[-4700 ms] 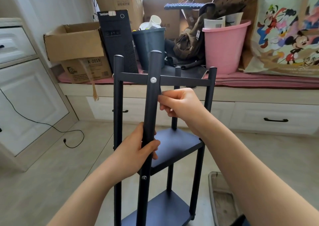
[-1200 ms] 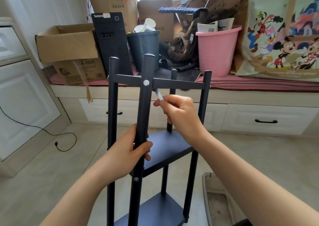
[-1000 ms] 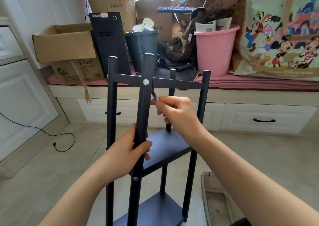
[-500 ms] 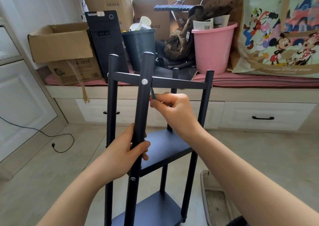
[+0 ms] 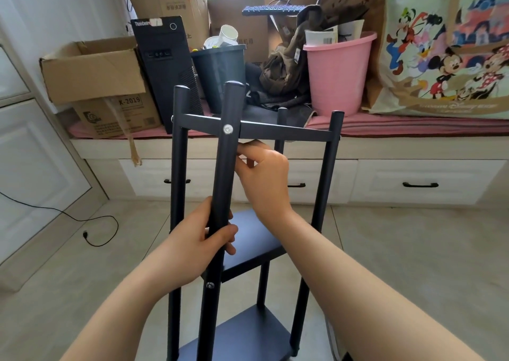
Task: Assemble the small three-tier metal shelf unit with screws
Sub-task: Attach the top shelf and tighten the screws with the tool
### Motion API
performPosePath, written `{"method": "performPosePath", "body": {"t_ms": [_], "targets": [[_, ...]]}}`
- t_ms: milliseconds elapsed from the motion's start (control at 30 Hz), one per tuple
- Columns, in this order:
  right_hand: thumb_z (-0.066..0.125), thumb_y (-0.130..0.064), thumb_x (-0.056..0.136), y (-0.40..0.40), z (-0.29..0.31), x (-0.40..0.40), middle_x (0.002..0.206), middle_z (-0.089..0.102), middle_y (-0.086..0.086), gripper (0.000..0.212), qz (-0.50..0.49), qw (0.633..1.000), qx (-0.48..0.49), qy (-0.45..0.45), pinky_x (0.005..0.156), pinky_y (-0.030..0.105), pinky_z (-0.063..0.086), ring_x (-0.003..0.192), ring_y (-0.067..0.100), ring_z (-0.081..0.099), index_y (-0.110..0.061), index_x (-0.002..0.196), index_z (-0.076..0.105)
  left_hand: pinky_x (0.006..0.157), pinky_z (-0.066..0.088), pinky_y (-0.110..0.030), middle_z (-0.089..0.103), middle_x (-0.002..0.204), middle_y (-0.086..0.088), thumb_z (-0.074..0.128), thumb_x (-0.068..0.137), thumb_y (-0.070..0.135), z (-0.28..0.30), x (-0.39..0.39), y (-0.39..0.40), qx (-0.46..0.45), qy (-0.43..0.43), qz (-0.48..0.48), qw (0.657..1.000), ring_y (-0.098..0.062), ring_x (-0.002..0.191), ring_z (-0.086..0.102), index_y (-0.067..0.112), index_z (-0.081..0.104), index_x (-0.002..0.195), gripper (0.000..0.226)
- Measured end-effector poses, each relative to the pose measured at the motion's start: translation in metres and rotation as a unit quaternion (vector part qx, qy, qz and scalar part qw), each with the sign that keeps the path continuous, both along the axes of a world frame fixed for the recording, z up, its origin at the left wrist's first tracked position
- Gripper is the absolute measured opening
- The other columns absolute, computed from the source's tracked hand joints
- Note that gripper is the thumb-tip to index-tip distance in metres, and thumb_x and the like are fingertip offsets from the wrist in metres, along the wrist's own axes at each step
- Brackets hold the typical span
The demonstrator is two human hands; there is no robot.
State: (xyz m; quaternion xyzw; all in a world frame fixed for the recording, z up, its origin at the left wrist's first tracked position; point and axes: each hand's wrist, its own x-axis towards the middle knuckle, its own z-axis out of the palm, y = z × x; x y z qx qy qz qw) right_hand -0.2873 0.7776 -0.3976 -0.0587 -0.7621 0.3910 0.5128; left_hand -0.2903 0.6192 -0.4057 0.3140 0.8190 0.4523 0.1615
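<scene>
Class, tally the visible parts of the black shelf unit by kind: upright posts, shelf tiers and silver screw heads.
Upright posts: 4
Shelf tiers: 3
Silver screw heads: 2
Total: 9

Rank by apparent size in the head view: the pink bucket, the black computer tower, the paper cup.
1. black computer tower and pink bucket: they look alike in size, so I leave them unranked.
2. paper cup, clearly smallest.

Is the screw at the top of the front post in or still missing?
In: a silver screw head sits in the front post level with the top crossbar.
</scene>
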Motion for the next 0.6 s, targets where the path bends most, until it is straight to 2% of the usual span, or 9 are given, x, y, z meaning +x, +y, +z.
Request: {"method": "performPosePath", "body": {"t_ms": [167,233,367,433,467,567,600], "targets": [[0.066,-0.007,0.082,-0.009,-0.002,-0.015,0.073,0.071,0.006,0.011,-0.05,0.997,0.004,0.051,0.063,0.004,0.032,0.063,0.005,0.042,-0.004,0.081,0.077,0.075,0.06,-0.035,0.07,0.079,-0.003,0.06,0.098,0.019,0.0,-0.005,-0.002,0.0,-0.012,-0.009,1.0,-0.013,0.078,0.073,0.02,0.054,0.099,0.006],[0.067,-0.005,0.083,-0.01,0.0,-0.019,0.072,0.07,0.007,0.01,-0.047,0.997,-0.017,0.052,0.062,0.007,0.031,0.063,0.008,0.042,-0.002,0.079,0.075,0.075,0.059,-0.035,0.071,0.078,-0.001,0.059,0.098,0.019,0.0,-0.007,-0.002,-0.001,-0.01,-0.014,1.0,-0.013,0.079,0.073,0.021,0.054,0.099,0.006],[0.063,-0.006,0.089,-0.012,-0.001,-0.02,0.07,0.065,0.001,0.014,0.001,0.998,-0.054,0.015,0.058,0.025,0.038,0.061,0.017,0.048,-0.003,0.08,0.074,0.077,0.059,-0.034,0.071,0.079,0.003,0.059,0.099,0.02,-0.002,-0.011,-0.001,0.003,-0.001,-0.013,1.0,-0.014,0.08,0.073,0.024,0.054,0.102,0.007],[0.06,-0.01,0.094,-0.009,-0.002,-0.019,0.072,0.068,0.006,0.02,0.034,0.997,-0.068,-0.02,0.061,0.037,0.046,0.065,0.025,0.055,-0.001,0.082,0.073,0.077,0.059,-0.033,0.071,0.08,0.006,0.059,0.099,0.02,-0.003,-0.013,-0.001,0.01,0.001,-0.014,1.0,-0.013,0.08,0.073,0.025,0.054,0.103,0.008],[0.058,-0.012,0.096,-0.006,-0.002,-0.017,0.072,0.067,0.007,0.023,0.05,0.995,-0.072,-0.044,0.063,0.037,0.047,0.066,0.022,0.057,-0.002,0.083,0.073,0.076,0.059,-0.032,0.07,0.081,0.007,0.059,0.099,0.02,-0.003,-0.013,-0.001,0.013,0.0,-0.014,1.0,-0.013,0.08,0.073,0.025,0.054,0.104,0.009],[0.054,-0.014,0.099,0.0,-0.004,-0.007,0.069,0.064,-0.004,0.024,0.084,0.983,-0.103,-0.129,0.06,0.017,0.04,0.062,0.005,0.052,-0.01,0.081,0.07,0.077,0.058,-0.032,0.071,0.085,0.007,0.06,0.098,0.02,-0.005,-0.014,0.0,0.026,0.0,-0.003,1.0,-0.011,0.078,0.074,0.027,0.055,0.106,0.012],[0.054,-0.014,0.099,0.002,-0.004,-0.003,0.071,0.064,-0.005,0.024,0.094,0.977,-0.123,-0.149,0.06,0.015,0.039,0.063,0.004,0.052,-0.015,0.081,0.069,0.078,0.057,-0.031,0.071,0.086,0.007,0.06,0.098,0.019,-0.006,-0.014,0.001,0.03,0.001,0.001,1.0,-0.011,0.078,0.074,0.028,0.055,0.107,0.013]]}}
